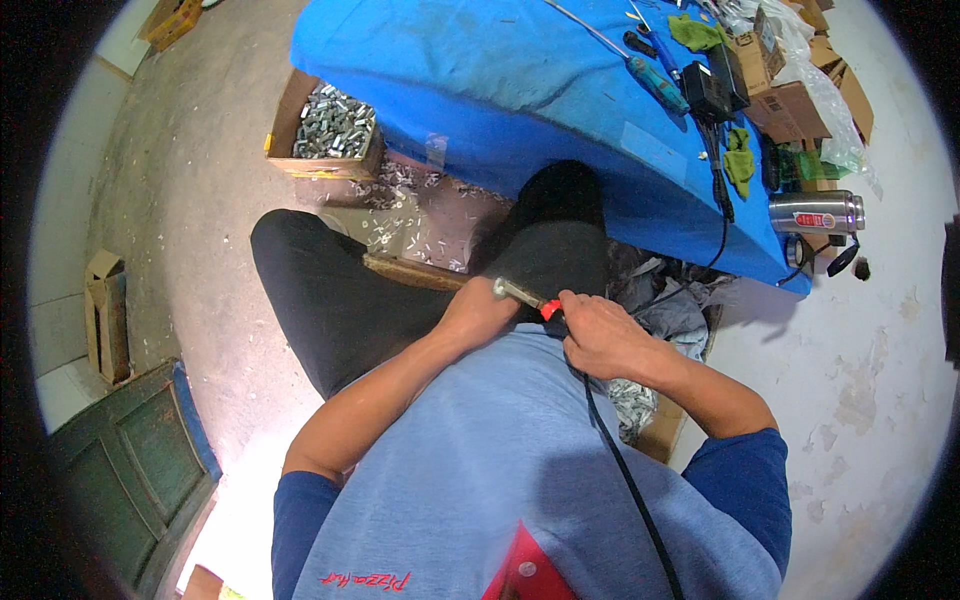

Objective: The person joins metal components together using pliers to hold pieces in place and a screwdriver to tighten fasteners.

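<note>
Above my lap my right hand (605, 337) is closed round a slim tool (551, 309) with a red collar; its exact kind does not show. A light metal shaft (522, 294) reaches from the collar toward my left hand (478, 314). The left fingers are curled closed, with a small pale, shiny piece (499, 287) at their tips where the shaft ends. What else they grip is hidden. From beneath my right hand a black cord (625, 465) runs down across my shirt. A wooden edge (410, 272) lies between my legs, just ahead of my left hand.
A cardboard box (325, 168) of small metal parts stands at the far left of the blue-covered table (430, 70). Loose bits litter the floor (430, 225). On the table lie a teal-handled screwdriver (660, 87), a black adapter (706, 95) and a steel flask (815, 212).
</note>
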Available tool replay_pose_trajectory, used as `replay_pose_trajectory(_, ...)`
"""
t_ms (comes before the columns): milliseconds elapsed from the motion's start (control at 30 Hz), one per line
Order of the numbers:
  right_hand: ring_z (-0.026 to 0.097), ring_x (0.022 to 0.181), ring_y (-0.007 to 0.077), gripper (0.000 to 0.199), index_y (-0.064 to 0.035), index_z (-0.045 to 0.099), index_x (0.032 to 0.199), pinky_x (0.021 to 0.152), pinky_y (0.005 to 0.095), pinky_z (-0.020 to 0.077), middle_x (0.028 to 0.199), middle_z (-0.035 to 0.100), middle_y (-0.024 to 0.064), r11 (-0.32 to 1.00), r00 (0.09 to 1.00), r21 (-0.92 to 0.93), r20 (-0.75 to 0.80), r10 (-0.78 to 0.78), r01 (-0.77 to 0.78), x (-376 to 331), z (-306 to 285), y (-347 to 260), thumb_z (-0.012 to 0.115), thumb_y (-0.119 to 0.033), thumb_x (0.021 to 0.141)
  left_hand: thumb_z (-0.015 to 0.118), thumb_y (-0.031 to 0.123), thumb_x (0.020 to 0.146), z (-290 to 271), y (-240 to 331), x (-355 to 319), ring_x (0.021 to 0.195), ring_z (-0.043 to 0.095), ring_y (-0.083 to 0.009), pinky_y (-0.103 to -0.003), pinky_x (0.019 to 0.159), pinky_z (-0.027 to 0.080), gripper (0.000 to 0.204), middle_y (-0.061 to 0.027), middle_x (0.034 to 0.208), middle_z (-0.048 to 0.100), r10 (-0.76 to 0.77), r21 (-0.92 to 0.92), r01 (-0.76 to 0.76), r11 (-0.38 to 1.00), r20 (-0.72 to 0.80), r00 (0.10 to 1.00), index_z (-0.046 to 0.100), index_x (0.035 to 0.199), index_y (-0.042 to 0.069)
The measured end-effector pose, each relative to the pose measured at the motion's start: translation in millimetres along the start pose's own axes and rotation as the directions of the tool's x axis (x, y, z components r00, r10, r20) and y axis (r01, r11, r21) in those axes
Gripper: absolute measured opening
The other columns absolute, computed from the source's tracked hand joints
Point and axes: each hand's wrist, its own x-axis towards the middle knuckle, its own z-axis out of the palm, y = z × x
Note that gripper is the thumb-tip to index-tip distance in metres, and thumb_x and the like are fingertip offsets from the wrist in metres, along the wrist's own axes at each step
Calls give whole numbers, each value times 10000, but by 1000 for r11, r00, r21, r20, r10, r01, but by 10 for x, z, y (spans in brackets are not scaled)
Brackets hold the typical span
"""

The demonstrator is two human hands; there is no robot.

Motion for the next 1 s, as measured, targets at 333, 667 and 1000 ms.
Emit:
replay_pose_trajectory(333, 581, 865, 404, 398, 100, 464, 1079, 783, 479, 446, 914, 580, 249, 982, 991, -184, -125, -55, 31, 23, 58, 21, 591, -80, 748, 585, 226, 821, -20, 45, -9, 701, 610, -260, -405, 648, 485, 295, -186, 732, 635, -9, -55, 12, 998, 53, 999, 657, 854, -58)
replay_pose_trajectory(667, 574, 892, 408, 475, 124, 444, 1174, 813, 486, 446, 938, 578, 266, 986, 995, -159, -74, -69, 57, 69, 17, 33, 571, -61, 755, 580, 245, 805, 15, -34, 14, 684, 651, -341, -439, 645, 489, 348, -273, 728, 635, -8, -88, 9, 996, 11, 1000, 642, 848, -94)
replay_pose_trajectory(1000, 579, 919, 434, 440, 118, 448, 1145, 820, 506, 461, 946, 589, 279, 985, 947, -88, -271, -170, 151, 5, -37, 220, 552, -57, 755, 596, 268, 819, -30, 81, -28, 719, 640, -408, -464, 673, 483, 339, -280, 746, 630, -53, 2, 53, 999, 25, 998, 648, 808, -67)
